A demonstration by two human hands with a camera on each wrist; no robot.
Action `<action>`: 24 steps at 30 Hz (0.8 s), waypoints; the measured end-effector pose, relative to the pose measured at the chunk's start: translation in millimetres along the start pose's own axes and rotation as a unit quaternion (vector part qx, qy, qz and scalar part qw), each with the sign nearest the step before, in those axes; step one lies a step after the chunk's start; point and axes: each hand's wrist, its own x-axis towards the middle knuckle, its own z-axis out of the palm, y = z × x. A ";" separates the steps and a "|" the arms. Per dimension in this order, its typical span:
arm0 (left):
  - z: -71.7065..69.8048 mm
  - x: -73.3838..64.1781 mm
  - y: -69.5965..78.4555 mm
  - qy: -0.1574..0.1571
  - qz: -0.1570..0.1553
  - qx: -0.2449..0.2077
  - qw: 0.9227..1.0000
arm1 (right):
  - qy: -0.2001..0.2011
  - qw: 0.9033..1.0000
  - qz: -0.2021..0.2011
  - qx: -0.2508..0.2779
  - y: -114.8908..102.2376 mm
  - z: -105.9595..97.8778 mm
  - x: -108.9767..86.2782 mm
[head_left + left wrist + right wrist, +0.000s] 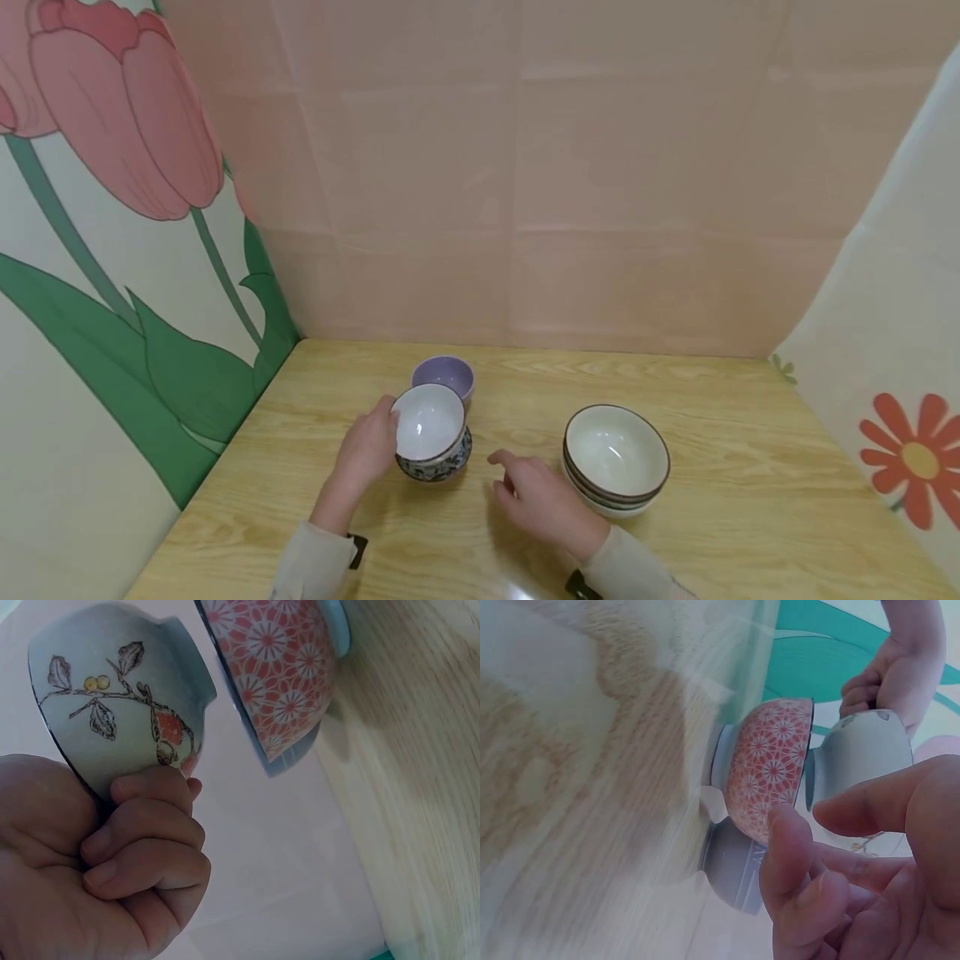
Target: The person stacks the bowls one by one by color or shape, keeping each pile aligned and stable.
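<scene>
My left hand (365, 442) pinches the rim of a small white bowl (429, 423), tilted a little. In the left wrist view that bowl's outside (112, 697) shows a painted branch with leaves and fruit; the fingers are curled below it, at the rim. Under it stands another bowl (772, 761), red with white flowers outside and a dark blue pattern inside; the held bowl's foot is close over its mouth. My right hand (543, 500) holds nothing, its fingers loosely bent, in the space to the right of these bowls.
Behind the two bowls a purple bowl (448, 372) stands on the wood-grain table (735, 500). To the right of my right hand is a stack of larger cream bowls (618, 450) with brown rims. A pink cloth backdrop (525, 183) hangs at the table's far edge.
</scene>
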 end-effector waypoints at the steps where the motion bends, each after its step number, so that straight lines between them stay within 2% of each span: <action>1: 0.5 0.1 -0.1 -0.004 -0.003 0.000 1.000 | 0.003 1.000 -0.001 -0.002 -0.4 -0.4 0.6; 6: 2.6 1.1 -0.9 -0.011 -0.007 -0.001 1.000 | 0.006 1.000 0.004 -0.001 -3.1 -2.2 4.2; 11: 7.6 2.1 -5.0 0.000 -0.002 -0.004 1.000 | 0.011 1.000 0.023 0.013 -8.8 -3.2 11.5; 16: 12.8 3.2 -9.0 0.002 -0.004 -0.013 1.000 | 0.063 0.998 0.008 0.009 -14.8 0.1 19.5; 24: 17.9 3.3 -12.3 -0.012 -0.018 -0.001 1.000 | 0.118 0.991 0.007 0.059 -24.6 8.8 35.4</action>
